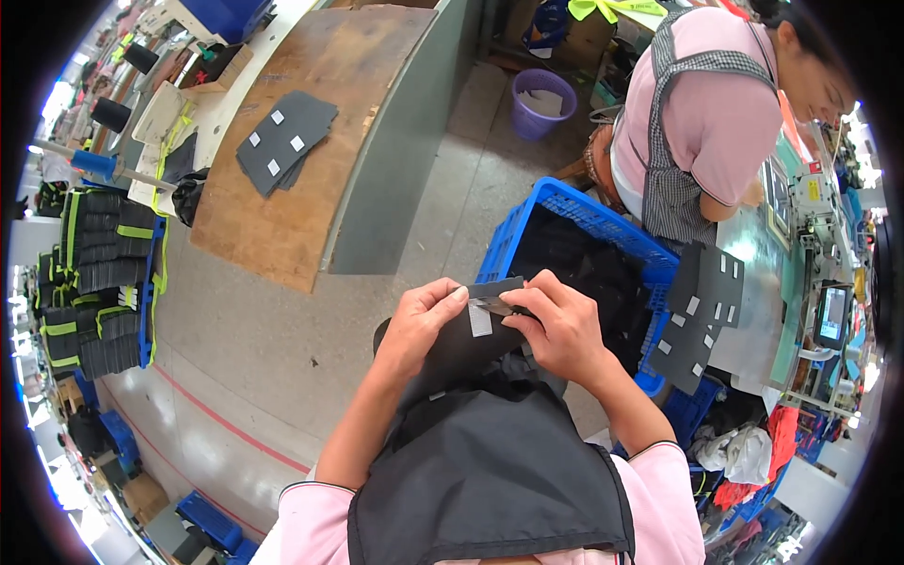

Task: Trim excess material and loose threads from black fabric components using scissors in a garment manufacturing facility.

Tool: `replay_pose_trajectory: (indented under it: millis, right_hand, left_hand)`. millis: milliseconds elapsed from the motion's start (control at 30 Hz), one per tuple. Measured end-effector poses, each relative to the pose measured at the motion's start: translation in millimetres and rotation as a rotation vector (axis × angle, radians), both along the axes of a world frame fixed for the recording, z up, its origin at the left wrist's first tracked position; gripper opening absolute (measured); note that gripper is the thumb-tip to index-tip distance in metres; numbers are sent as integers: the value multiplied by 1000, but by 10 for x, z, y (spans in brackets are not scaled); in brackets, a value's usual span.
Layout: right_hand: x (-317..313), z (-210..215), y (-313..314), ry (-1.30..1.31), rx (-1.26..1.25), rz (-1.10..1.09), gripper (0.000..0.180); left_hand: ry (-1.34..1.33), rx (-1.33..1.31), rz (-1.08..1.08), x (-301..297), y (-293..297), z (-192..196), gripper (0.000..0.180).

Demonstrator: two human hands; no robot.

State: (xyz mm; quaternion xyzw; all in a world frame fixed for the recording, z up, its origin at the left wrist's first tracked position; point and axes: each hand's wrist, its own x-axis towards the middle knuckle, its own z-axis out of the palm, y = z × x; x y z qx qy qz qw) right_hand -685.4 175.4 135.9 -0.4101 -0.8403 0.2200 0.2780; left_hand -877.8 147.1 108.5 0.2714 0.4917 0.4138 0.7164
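In front of my body I hold a dark grey fabric piece (495, 286) with its edge folded up. My left hand (420, 325) is closed, pinching the fold between thumb and fingers at its left end. A white label (481, 321) hangs just below the fold. My right hand (565, 325) is closed at the right end, and a small metal blade-like tool (493, 304) shows between its fingers and the label. The fingers hide the rest of that tool, so its exact kind is unclear. A black apron (490, 471) covers my lap.
A blue crate (546, 200) with dark cloth stands ahead, beside a co-worker (697, 113) at a machine table. Dark pieces with white labels (702, 301) overhang that table. More such pieces (287, 141) lie on a wooden board (273, 226). A purple bin (544, 104) stands beyond.
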Motion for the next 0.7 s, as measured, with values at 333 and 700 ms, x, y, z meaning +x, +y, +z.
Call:
replay_pose_trajectory:
  millis: [333, 700]
  right_hand:
    - [62, 7, -38, 43, 26, 24, 24]
    - [102, -139, 30, 93, 144, 20, 23]
  left_hand:
    - [26, -6, -32, 38, -25, -23, 21]
    - [-46, -59, -4, 101, 39, 13, 25]
